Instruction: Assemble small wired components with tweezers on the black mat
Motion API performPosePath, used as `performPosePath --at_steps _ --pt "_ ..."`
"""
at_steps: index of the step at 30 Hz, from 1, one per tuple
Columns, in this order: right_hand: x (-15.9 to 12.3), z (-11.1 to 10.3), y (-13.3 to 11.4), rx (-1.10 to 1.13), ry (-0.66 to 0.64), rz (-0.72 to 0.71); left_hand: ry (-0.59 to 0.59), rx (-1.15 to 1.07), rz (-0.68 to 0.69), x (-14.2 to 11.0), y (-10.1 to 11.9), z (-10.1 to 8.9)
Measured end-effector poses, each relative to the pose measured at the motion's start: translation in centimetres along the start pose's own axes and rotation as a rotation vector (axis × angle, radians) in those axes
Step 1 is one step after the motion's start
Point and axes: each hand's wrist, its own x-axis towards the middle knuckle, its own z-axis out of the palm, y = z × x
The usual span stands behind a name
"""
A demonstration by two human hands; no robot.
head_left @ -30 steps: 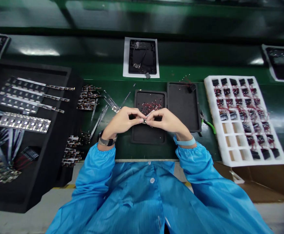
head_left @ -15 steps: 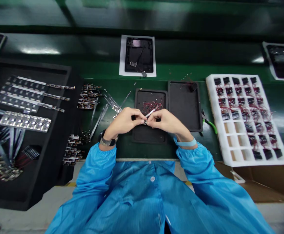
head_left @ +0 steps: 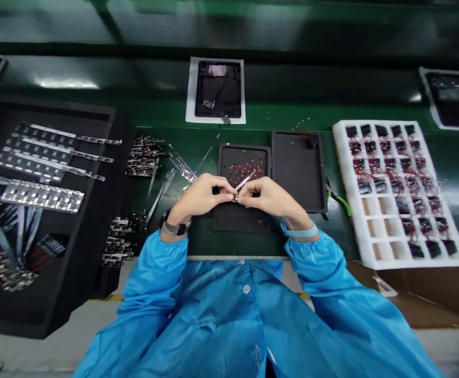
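Note:
My left hand (head_left: 208, 195) and my right hand (head_left: 271, 197) meet over a dark tray (head_left: 243, 219), fingertips almost touching. Between them, both pinch a small circuit board (head_left: 235, 198), mostly covered by the fingers. From it a pale flat ribbon cable (head_left: 246, 180) slants up and to the right. Behind the fingertips, thin red-wired components (head_left: 242, 171) lie heaped in the tray. Left of my left hand, several loose boards with ribbon cables (head_left: 189, 177) rest on the green work surface.
A second dark tray (head_left: 297, 178) and green-handled cutters (head_left: 338, 202) lie to the right, before a white foam tray (head_left: 345, 163) of black parts. A black bin (head_left: 75, 247) of boards stands left. A tablet housing (head_left: 229, 86) lies on a white sheet at the back.
The tablet housing and its sheet at the back have slid slightly left, as has the one at far right. My hands keep nearly the same place and grip.

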Motion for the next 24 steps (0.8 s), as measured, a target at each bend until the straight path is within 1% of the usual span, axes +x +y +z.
performPosePath --at_steps 6,14,24 --pt "-0.12 -0.01 -0.10 0.029 -0.010 -0.028 -0.013 -0.033 -0.003 -0.16 -0.11 -0.45" --pt "-0.24 0.27 -0.64 0.007 0.020 0.022 -0.009 0.000 0.013 -0.16 0.17 -0.17" --pt "-0.22 -0.12 0.05 0.057 -0.018 -0.049 -0.030 -0.155 -0.002 -0.11 0.05 -0.62"
